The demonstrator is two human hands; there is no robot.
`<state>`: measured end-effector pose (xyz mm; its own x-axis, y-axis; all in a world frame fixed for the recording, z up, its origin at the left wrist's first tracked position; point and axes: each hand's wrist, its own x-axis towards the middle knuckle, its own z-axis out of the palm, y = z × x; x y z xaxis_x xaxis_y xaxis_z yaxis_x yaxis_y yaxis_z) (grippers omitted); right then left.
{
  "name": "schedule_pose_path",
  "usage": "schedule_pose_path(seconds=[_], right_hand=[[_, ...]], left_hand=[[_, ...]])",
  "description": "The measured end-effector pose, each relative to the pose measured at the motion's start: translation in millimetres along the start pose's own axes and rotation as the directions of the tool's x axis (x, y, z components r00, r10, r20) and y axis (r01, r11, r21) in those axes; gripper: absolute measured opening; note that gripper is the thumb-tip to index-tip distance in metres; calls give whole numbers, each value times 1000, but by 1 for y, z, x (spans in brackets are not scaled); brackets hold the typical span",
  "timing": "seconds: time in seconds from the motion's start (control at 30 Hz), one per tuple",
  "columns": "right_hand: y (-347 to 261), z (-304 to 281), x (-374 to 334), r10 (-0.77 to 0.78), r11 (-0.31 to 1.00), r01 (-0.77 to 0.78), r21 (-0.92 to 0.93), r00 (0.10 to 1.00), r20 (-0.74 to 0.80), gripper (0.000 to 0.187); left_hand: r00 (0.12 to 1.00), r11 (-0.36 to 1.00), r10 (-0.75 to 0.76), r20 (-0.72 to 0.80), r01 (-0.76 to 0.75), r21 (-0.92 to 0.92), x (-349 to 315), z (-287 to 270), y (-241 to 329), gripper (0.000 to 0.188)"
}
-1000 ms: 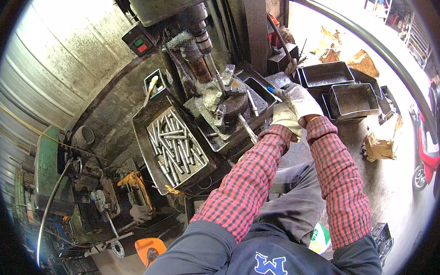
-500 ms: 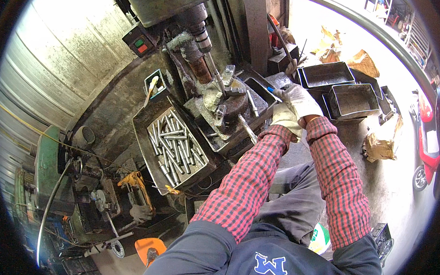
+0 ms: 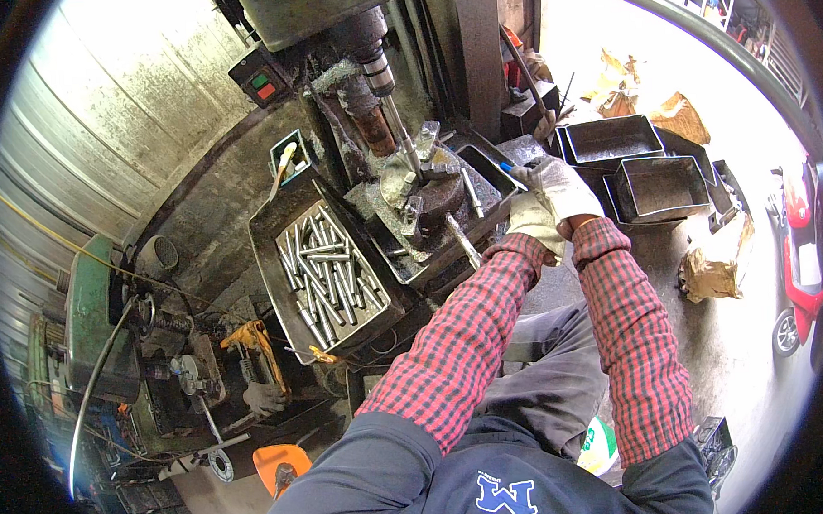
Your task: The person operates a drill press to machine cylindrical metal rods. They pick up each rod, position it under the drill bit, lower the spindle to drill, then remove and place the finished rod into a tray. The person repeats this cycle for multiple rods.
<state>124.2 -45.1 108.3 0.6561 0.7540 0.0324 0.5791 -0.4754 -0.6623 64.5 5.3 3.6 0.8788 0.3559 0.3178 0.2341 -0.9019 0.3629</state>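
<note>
Little changed against the earlier frames: same posture, both gloved hands parked at the right front corner of the drill tray [image 3: 481, 164], same rods in same places. Only a slight drift of view.

Left hand [image 3: 530, 224] low, glove curled, pressed against the right one; grip state cannot be told, fingers hidden by the other glove. Right hand [image 3: 559, 187] just above it, fingers folded narrow, a small blue-tipped piece [image 3: 510, 169] poking out at the fingertips; whether clamped or merely touched, unclear.

Drill spindle [image 3: 380, 72] upright over the vise [image 3: 418, 198], bit reaching down to the clamped block. One rod [image 3: 472, 193] lying loose in the tray right of the vise, another rod [image 3: 463, 242] slanting off the tray's front edge toward the left sleeve, near the left wrist.

Left of the machine: rod tray [image 3: 274, 227], tilted, filled with many short grey rods, its right edge touching the drill tray.

Right of the hands: two dark metal boxes [image 3: 663, 189], side by side, nearer one just beside the right glove. Open floor beyond them, bright, with crumpled paper [image 3: 709, 274].

Room to move: tight on the left between trays and column; free toward lap and lower right.
</note>
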Motion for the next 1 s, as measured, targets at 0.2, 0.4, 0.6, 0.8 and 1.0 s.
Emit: schedule_pose_path(seconds=[0.2,0.4,0.6,0.8,1.0], right_hand=[[-8,-5,-3,30,999,-30,-18,999,37,53],[-28,-6,-30,-111,994,111,-13,973,-200,51],[13,-15,-105,-2,550,359,754,904,-428,68],[126,3,-249,24,466,203,861,970,-242,79],[104,40,-279,218,562,-92,822,975,-39,46]], left_hand=[[996,999,-39,85,41,-22,0,15,-7,64],[995,999,48,-85,-48,3,-6,-18,3,59],[885,827,-420,-203,281,-488,-159,-96,2,78],[569,459,-819,66,721,-518,-410,-164,-62,39],[97,271,-863,-495,917,-293,-458,-202,-129,73]])
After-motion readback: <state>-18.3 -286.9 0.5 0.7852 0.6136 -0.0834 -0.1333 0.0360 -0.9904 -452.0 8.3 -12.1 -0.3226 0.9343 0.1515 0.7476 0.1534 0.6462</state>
